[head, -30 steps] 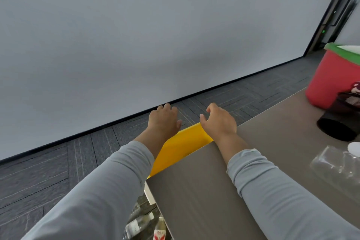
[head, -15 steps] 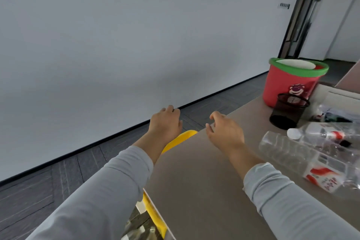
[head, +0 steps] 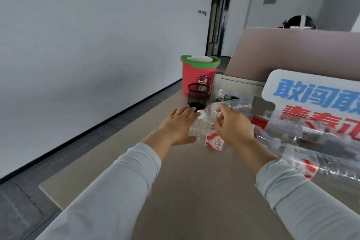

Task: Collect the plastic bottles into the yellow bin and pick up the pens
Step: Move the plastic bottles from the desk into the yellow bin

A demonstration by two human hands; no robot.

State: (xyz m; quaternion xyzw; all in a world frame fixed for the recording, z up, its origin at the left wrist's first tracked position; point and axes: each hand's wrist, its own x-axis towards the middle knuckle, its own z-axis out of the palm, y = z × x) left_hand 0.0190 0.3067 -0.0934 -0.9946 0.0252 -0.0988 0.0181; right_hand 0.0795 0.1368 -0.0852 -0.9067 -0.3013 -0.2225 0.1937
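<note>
Bottle [head: 202,129] lies between left fingers [head: 183,112] and right fingers [head: 227,108].

light: bright, even — shadows: soft | blur: right edge | edges: wide-angle bend

Left of you: plain white painted wall [head: 87,35], black skirting strip [head: 97,125] | below: dark grey carpet-tile floor [head: 29,191] | before you: flat taupe desk top [head: 185,191], dusty-pink partition panel [head: 292,50] behind | far end: black-framed doorway [head: 217,25] | light: soft, even.
</note>
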